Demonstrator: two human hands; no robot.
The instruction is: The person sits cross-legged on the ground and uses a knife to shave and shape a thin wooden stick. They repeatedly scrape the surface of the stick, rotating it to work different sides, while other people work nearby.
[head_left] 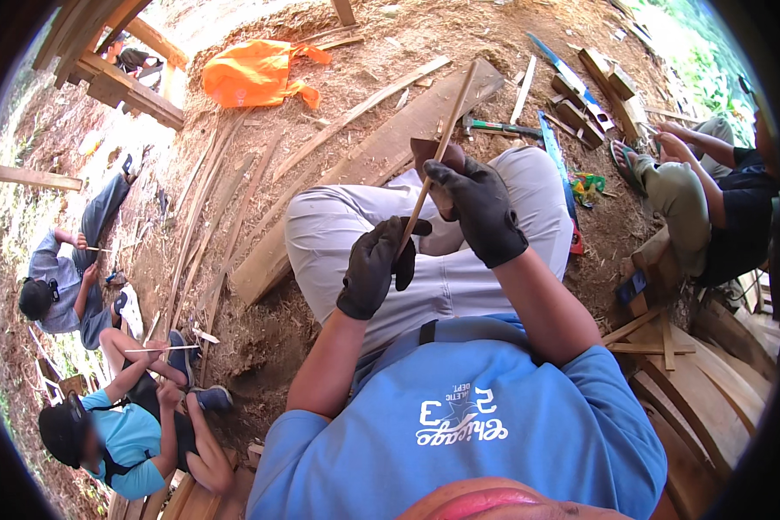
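Observation:
A thin wooden stick (457, 104) slants up and away from me above my lap. My left hand (369, 270), in a dark glove, is closed round its lower end. My right hand (484, 208), gloved alike, is closed beside the stick's middle. It presses a folded brown sheet (424, 151), which looks like sandpaper, against the wood; part of the sheet is hidden by the fingers. Beyond my knees lies a wide wooden plank (381, 154) on the ground.
An orange bag (250, 74) lies far left. A green-handled hammer (501, 127), a blue saw (553, 156) and wooden blocks (581, 113) lie right. People with sticks sit left, one wearing a turquoise shirt (139, 429); another person (711, 191) sits right. Shavings cover the ground.

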